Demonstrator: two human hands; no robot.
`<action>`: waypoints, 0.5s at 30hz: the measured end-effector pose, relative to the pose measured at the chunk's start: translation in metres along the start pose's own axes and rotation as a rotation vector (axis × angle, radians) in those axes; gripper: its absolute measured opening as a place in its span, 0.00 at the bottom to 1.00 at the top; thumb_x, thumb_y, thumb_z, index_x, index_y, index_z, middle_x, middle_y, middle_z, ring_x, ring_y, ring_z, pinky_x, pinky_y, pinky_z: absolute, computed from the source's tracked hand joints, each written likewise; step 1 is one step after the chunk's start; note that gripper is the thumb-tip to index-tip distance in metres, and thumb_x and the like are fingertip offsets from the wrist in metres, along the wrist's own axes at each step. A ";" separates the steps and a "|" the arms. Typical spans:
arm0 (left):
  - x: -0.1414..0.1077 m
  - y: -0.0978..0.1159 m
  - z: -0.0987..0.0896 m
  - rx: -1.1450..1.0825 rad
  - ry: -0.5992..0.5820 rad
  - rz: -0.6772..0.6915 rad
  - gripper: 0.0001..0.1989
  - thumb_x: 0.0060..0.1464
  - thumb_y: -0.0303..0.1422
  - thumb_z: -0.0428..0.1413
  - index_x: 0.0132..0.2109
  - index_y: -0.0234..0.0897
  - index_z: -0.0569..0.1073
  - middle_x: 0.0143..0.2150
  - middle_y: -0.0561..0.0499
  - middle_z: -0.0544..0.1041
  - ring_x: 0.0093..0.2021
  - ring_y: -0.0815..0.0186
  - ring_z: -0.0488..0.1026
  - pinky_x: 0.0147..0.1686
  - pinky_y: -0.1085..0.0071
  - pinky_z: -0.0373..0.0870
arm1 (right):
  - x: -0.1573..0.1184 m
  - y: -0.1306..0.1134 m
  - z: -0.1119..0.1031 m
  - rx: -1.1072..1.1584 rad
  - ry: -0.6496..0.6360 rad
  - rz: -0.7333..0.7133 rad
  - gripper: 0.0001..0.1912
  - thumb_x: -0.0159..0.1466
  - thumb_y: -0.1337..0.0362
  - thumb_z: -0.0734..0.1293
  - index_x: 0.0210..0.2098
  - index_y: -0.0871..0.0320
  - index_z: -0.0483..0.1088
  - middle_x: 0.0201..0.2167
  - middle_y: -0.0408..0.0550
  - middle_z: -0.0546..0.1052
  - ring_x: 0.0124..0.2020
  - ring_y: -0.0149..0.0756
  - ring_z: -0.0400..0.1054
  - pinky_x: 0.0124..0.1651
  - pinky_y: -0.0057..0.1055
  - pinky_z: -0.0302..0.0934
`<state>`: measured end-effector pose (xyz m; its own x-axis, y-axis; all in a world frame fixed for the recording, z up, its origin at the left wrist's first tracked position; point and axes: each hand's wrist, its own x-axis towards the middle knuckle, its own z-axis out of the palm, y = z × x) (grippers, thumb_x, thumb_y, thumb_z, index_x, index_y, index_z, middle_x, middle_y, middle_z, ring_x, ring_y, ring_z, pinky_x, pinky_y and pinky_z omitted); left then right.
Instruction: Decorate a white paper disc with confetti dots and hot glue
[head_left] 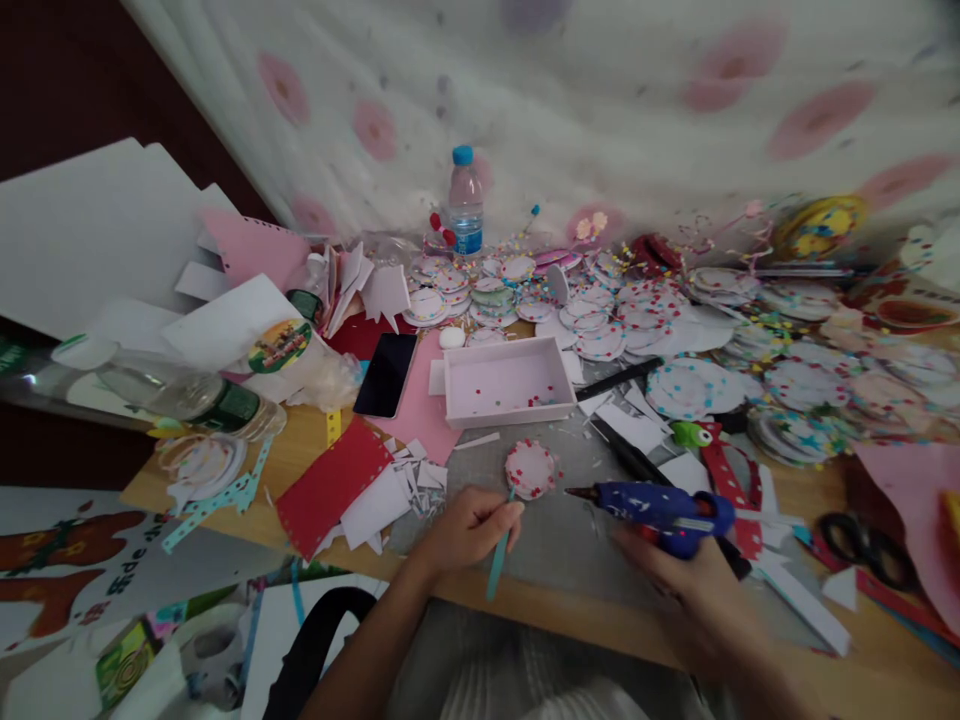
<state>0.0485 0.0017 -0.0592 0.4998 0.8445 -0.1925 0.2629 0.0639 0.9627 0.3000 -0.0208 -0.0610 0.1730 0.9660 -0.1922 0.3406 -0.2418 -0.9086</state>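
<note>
My left hand (469, 530) pinches a thin teal strip (498, 562) near the table's front edge. The strip's upper end meets a small round pink-and-white paper disc (529, 468) edged with red dots. My right hand (682, 575) is wrapped round the handle of a blue glue gun (652, 504). The gun's dark nozzle points left, a little to the right of the disc and not touching it. Both disc and gun are over a grey mat (551, 545). Behind the disc stands an open white box (510, 382) with a few red bits inside.
Many dotted paper discs (686, 387) are piled at the back and right. A water bottle (466, 205) stands behind. Left are a phone (386, 374), red card (332, 485), paper scraps and a lying bottle (217, 400); scissors (866, 548) lie at right.
</note>
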 end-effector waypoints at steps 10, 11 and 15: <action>0.003 -0.002 -0.003 -0.027 -0.120 0.020 0.32 0.62 0.51 0.40 0.19 0.34 0.66 0.17 0.53 0.64 0.19 0.73 0.61 0.23 0.76 0.57 | 0.008 0.000 0.018 -0.037 -0.196 -0.160 0.06 0.52 0.62 0.68 0.30 0.55 0.71 0.22 0.42 0.76 0.23 0.36 0.70 0.26 0.28 0.69; 0.004 -0.002 -0.004 -0.029 -0.122 0.020 0.32 0.62 0.51 0.40 0.19 0.34 0.65 0.17 0.53 0.64 0.19 0.72 0.61 0.23 0.75 0.57 | 0.008 -0.001 0.018 -0.043 -0.188 -0.158 0.05 0.52 0.62 0.67 0.29 0.54 0.71 0.22 0.42 0.76 0.23 0.36 0.70 0.26 0.28 0.69; 0.004 0.000 -0.004 -0.022 -0.128 0.010 0.32 0.62 0.52 0.40 0.19 0.34 0.65 0.16 0.52 0.64 0.19 0.72 0.61 0.23 0.75 0.57 | 0.009 -0.005 0.020 -0.033 -0.173 -0.186 0.04 0.52 0.62 0.66 0.28 0.54 0.70 0.21 0.42 0.76 0.22 0.37 0.70 0.26 0.28 0.69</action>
<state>0.0471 0.0074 -0.0595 0.6043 0.7702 -0.2040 0.2397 0.0684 0.9684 0.2812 -0.0089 -0.0658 -0.0551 0.9948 -0.0859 0.3822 -0.0584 -0.9222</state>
